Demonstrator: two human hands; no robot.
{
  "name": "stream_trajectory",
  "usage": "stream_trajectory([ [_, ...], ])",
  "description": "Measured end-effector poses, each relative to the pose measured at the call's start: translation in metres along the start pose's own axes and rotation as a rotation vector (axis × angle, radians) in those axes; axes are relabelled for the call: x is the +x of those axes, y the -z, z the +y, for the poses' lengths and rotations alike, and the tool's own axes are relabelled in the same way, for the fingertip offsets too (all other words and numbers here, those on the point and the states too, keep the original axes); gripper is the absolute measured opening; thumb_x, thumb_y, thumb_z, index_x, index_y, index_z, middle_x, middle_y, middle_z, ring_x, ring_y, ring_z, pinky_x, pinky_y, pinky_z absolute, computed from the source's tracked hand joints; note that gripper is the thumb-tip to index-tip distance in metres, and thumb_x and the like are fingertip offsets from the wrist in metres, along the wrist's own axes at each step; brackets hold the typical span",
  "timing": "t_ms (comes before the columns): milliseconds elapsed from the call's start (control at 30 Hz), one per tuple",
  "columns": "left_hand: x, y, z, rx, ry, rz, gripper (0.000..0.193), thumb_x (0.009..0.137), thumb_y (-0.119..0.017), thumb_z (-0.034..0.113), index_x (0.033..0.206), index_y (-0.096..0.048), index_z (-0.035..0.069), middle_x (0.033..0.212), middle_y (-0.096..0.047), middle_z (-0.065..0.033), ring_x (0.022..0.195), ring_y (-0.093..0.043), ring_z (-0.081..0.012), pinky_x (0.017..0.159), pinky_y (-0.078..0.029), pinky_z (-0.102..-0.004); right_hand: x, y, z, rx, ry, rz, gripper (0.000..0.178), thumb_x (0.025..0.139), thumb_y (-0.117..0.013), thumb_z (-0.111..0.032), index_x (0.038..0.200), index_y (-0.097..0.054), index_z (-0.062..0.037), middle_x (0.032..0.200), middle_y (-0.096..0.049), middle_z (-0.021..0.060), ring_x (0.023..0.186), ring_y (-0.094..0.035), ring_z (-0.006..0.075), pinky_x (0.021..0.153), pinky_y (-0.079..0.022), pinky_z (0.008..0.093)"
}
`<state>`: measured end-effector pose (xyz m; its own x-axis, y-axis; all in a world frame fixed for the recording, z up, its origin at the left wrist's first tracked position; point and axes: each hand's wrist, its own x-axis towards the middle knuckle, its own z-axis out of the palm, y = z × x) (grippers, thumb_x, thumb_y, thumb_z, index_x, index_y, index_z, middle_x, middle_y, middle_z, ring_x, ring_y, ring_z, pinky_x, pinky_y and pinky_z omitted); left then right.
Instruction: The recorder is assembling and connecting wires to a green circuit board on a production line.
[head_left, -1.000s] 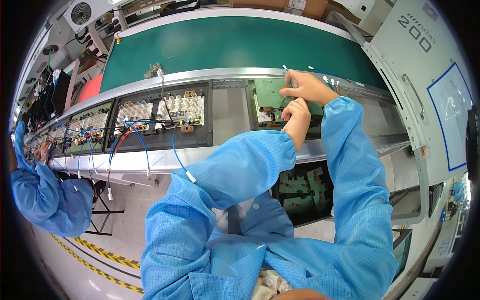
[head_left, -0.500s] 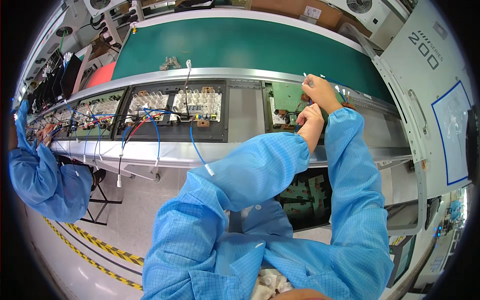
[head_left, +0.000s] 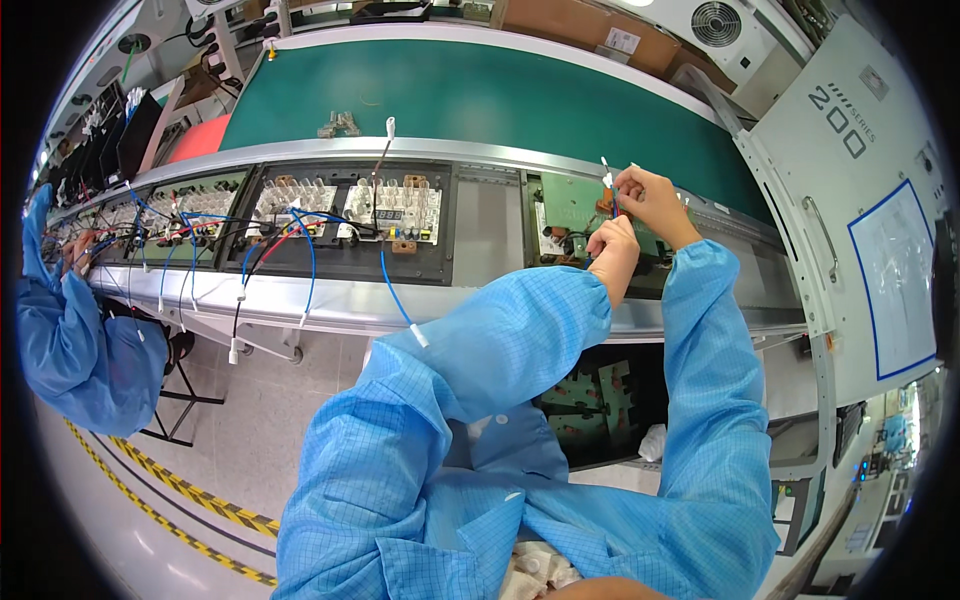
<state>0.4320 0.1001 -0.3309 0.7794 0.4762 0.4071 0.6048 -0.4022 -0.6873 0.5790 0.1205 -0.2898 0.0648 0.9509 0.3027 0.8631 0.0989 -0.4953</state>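
Note:
At the right-hand carrier, my right hand (head_left: 655,205) pinches a small bundle of thin wires (head_left: 616,205) with thumb and forefinger. White connectors (head_left: 607,180) stick up past its fingertips. Just below, my left hand (head_left: 613,246) is closed around the lower part of the same wires, its fingertips partly hidden. Under both hands lies a green circuit board (head_left: 568,195) with brown and dark parts, sitting in a dark carrier; my hands cover its right part.
To the left, dark carriers (head_left: 448,262) hold boards with clear cylindrical parts (head_left: 300,197) and loose wires. Small metal parts (head_left: 340,124) lie on the green belt (head_left: 480,90). A co-worker in a blue sleeve (head_left: 85,340) works far left. A bin of boards (head_left: 600,405) stands below.
My right hand has turned and come slightly nearer. The wires that spread to the right beyond it now stand together at its fingertips. My left hand stays close by.

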Motion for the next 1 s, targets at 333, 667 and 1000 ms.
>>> stream_trajectory([
  [333,0.009,-0.007,0.009,-0.259,0.130,-0.028,0.003,0.069,-0.053,0.003,0.072,-0.051,0.004,0.068,-0.032,-0.0004,0.052,-0.038,-0.0108,0.038,-0.021,-0.0273,0.002,0.004,-0.013,-0.192,0.178,-0.126,0.029,0.079,-0.057,-0.001,0.107,-0.063,-0.0051,0.076,-0.054,0.0105,0.065,-0.052,0.0218,0.061,-0.043,0.0311],
  [667,0.009,-0.013,-0.008,-0.602,0.034,-0.078,0.014,0.075,-0.056,0.009,0.085,-0.058,0.001,0.074,-0.044,-0.0029,0.059,-0.053,-0.0141,0.037,-0.036,-0.0266,0.011,0.006,-0.025,-0.067,0.113,-0.277,0.025,0.080,-0.055,-0.001,0.104,-0.062,-0.0042,0.082,-0.058,0.0088,0.072,-0.055,0.0189,0.066,-0.046,0.0298],
  [1000,0.009,-0.003,0.006,-0.523,0.166,-0.118,0.017,0.078,-0.055,0.013,0.086,-0.059,-0.001,0.073,-0.043,-0.0037,0.055,-0.050,-0.0144,0.031,-0.033,-0.0275,-0.007,0.002,-0.012,-0.067,0.063,-0.195,0.020,0.080,-0.062,-0.004,0.100,-0.061,-0.0023,0.088,-0.056,0.0072,0.078,-0.056,0.0172,0.069,-0.046,0.0279],
])
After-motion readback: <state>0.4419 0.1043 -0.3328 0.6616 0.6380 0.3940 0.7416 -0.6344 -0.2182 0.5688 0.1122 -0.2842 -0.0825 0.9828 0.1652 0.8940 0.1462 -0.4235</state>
